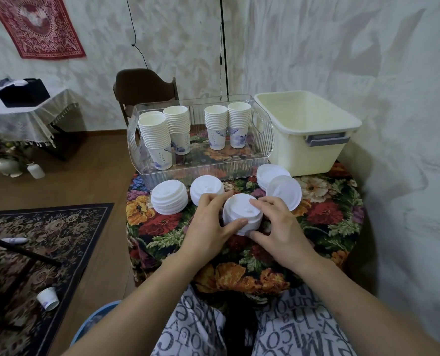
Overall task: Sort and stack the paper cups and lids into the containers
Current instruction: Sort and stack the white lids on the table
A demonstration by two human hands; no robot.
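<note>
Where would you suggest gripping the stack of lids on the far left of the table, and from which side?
Probably by its ribbed side wall, from above, thumb opposite fingers low down, since the leftmost lid stack stands upright and loose. Its left side is free; another lid stack crowds its right.

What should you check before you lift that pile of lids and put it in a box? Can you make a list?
1. Both hands on the pile: left hand and right hand grip the lid pile: ok.
2. Pile sits straight: looks even: ok.
3. Cream tub has room: inside looks bare: ok.
4. Clear box has room: four cup stacks inside, with a gap between them: ok.
5. Way to the tub: leaning lid sits between: not ok.
</note>
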